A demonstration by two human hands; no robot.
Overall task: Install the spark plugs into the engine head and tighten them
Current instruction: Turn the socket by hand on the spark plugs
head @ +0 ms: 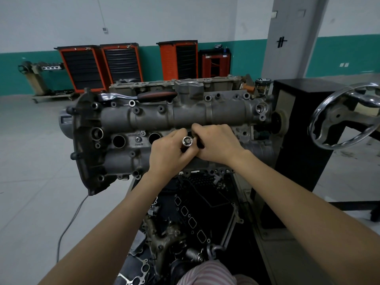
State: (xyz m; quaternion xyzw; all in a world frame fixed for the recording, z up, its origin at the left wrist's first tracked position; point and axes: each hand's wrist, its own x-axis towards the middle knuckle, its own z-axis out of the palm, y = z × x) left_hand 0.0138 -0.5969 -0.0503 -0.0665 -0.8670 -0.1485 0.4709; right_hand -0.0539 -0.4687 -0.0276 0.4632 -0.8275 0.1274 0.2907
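Observation:
The grey engine head [144, 118] lies across an engine stand in front of me. Two open spark plug wells [118, 141] [154, 138] show to the left of my hands. My left hand [168, 153] grips a chrome socket [187, 141] with its square drive end facing me, over a third well. My right hand [216, 141] is curled round something dark right beside the socket; what it holds is hidden by the fingers. A ratchet with a black and red handle [144, 96] rests on the far top edge of the head. No spark plug is visible.
A chrome hand wheel [345, 116] and a black stand column [304, 128] stand at the right. A tray of loose engine parts and gaskets [193, 223] lies under the head. Orange tool cabinets [98, 66] line the far wall. A cable [70, 223] runs across the floor at left.

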